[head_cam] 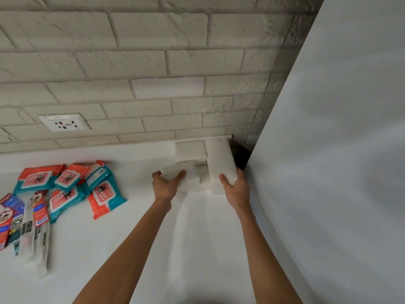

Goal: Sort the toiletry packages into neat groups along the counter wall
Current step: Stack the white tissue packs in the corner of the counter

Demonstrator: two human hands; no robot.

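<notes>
Surface (114,249), back right corner: left hand (166,185) grips small white package (182,172); right hand (235,187) grips long white package (220,159), long axis toward the wall (153,62).

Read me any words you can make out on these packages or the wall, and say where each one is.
"Wipes": on the white label of the rightmost red and teal wipes pack.
Other wipes packs: print blurred, unreadable.
Flat packets at the left edge: print too small and blurred.
White packages by the corner: no print shows.
Wall socket: no readable marking.
</notes>
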